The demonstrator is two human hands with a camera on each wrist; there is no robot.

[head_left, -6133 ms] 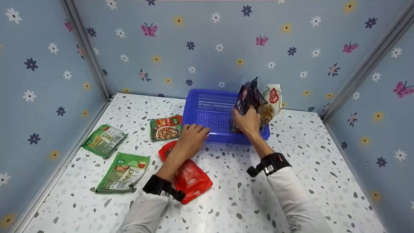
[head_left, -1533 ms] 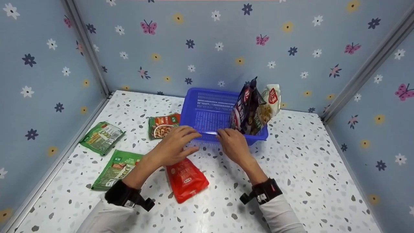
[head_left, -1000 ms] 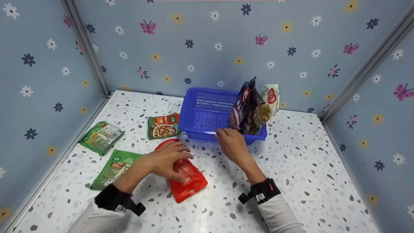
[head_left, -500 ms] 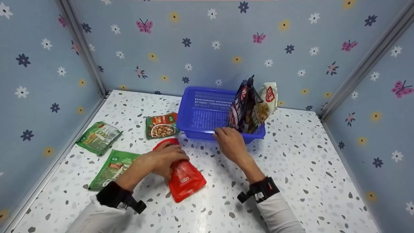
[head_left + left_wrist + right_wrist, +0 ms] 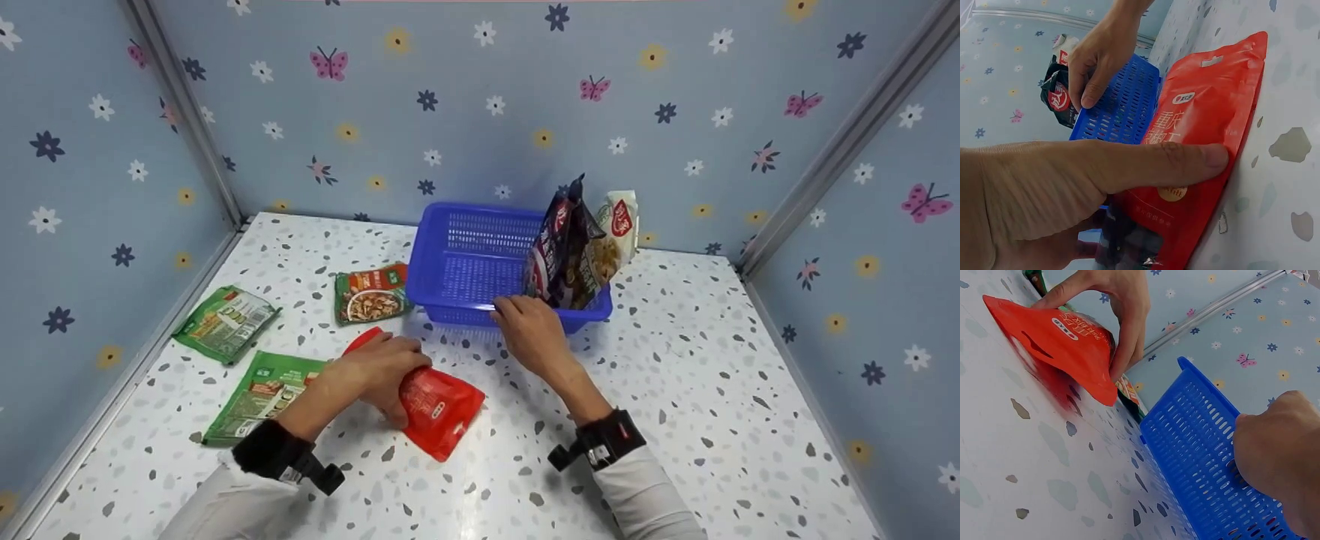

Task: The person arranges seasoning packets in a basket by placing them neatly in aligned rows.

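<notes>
My left hand grips a red food pouch across its middle, thumb on one long edge and fingers on the other. In the right wrist view the near end of the pouch is tilted up, with a red reflection beneath it on the tabletop. The right hand pinches the front rim of the blue plastic basket, its thumb outside in the left wrist view. Upright in the basket's right end stand a dark purple-black bag and a cream-topped bag.
A green-and-red packet lies against the basket's left side. Two green packets, one nearer and one farther left, rest on the speckled white tabletop. Flower-patterned panels enclose the back and sides.
The right hand went from the dark bag to the basket's front rim. My left hand left the rim, moved down to the red pouch and took hold; the pouch has turned slightly.
</notes>
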